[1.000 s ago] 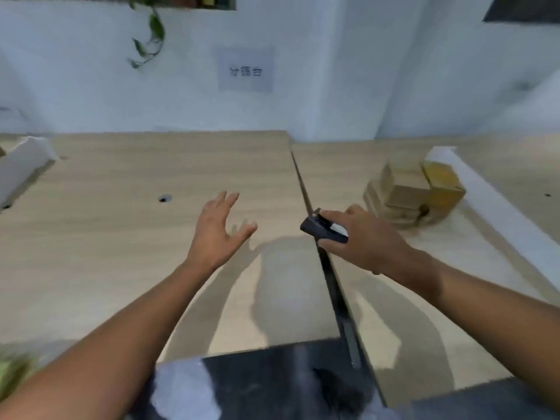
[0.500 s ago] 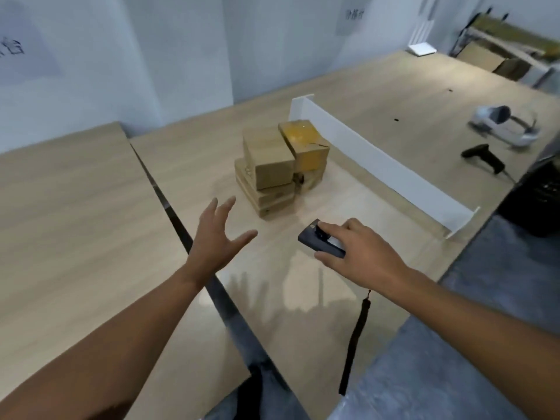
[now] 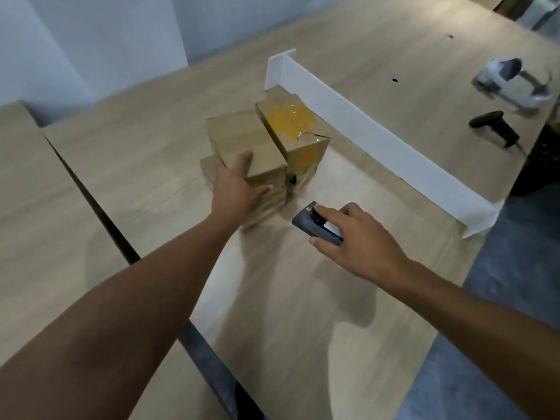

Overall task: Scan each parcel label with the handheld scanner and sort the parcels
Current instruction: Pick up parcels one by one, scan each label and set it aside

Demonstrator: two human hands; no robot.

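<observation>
Head: left hand (image 3: 236, 189), fingers (image 3: 246, 159) spread, on cardboard parcel (image 3: 242, 134); right hand (image 3: 357, 241) grips flat dark scanner (image 3: 304, 220).

I read no text. Yellow mark on the scanner (image 3: 304, 220), just ahead of the right fingers (image 3: 331, 211): too blurred to read.

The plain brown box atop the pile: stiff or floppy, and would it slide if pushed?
Probably stiff: the plain brown box keeps square edges. It likely slides, resting loose on the lower boxes. Pushed right, it may bump the yellow-taped box.
</observation>
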